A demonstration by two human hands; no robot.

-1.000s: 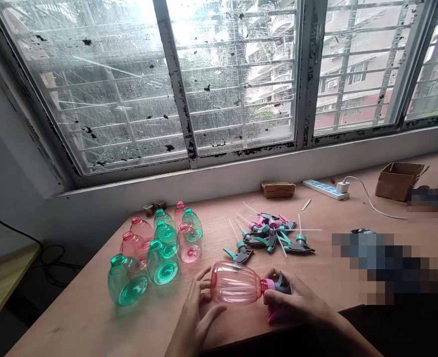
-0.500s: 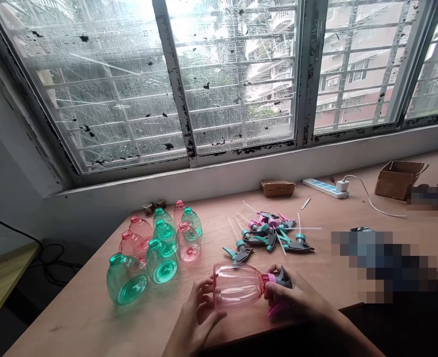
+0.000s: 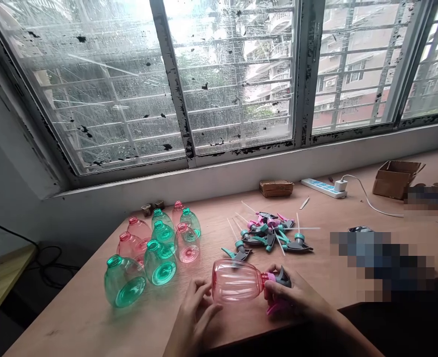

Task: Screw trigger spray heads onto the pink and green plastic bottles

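A clear pink spray bottle (image 3: pixel 237 281) lies sideways above the near table edge, its base toward the left. My right hand (image 3: pixel 291 292) is closed round its neck and the pink-and-grey trigger sprayer head (image 3: pixel 282 278) fitted there; the fingers partly hide the head. My left hand (image 3: pixel 196 310) is at the bottle's base, thumb and fingers apart and half curled, not gripping it; whether a fingertip touches the base I cannot tell. Beyond the bottle lies a heap of loose trigger sprayers (image 3: pixel 267 233) in teal, pink and grey, with thin dip tubes.
Several open-necked green bottles (image 3: pixel 125 287) and pink bottles (image 3: pixel 188 245) stand at the left of the table (image 3: pixel 73 317). Toward the window are a small cardboard box (image 3: pixel 276 188), a power strip (image 3: pixel 323 187) and an open carton (image 3: pixel 393 181). A blurred-out patch (image 3: pixel 382 263) lies right.
My left hand's fingers have drawn slightly away from the bottle's base. The bottle's base end has risen a little in view, while my right hand keeps its hold on the sprayer head.
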